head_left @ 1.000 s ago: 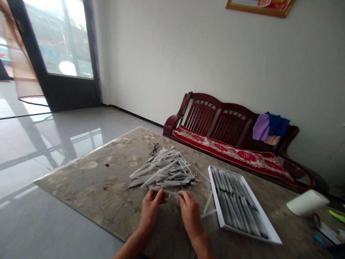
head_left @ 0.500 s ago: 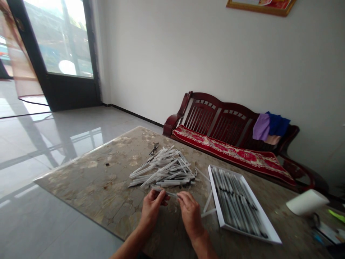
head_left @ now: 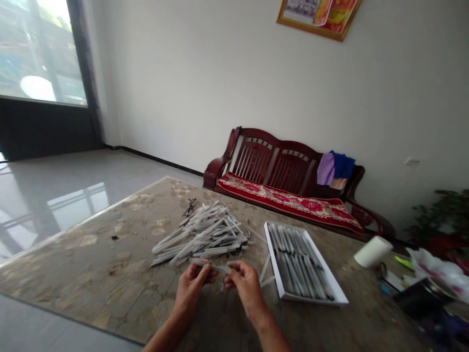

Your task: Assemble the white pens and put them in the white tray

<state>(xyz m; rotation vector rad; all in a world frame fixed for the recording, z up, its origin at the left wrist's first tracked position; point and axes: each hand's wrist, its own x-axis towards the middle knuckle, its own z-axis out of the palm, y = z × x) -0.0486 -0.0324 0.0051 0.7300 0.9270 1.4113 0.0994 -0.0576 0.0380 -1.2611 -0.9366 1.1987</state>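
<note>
My left hand (head_left: 191, 287) and my right hand (head_left: 246, 285) meet low in the middle of the view, fingers pinched on the two ends of one thin clear pen (head_left: 216, 267) held level above the table. Just beyond them lies a loose pile of white and clear pens (head_left: 202, 234). To the right of my right hand sits a flat white box (head_left: 331, 288) with several pens laid side by side in it. Two loose pens (head_left: 266, 271) lie between my right hand and the box.
The stone-patterned table (head_left: 91, 264) carries a pair of glasses (head_left: 189, 207) behind the pile, a white paper roll (head_left: 373, 251) and assorted clutter (head_left: 425, 288) at the right. A dark wooden bench with a red cushion (head_left: 289, 198) stands behind against the wall.
The view has swung to the right, so the pile, box and bench sit further left in the picture. Both hands stay pinched on the same pen and have drawn slightly closer together.
</note>
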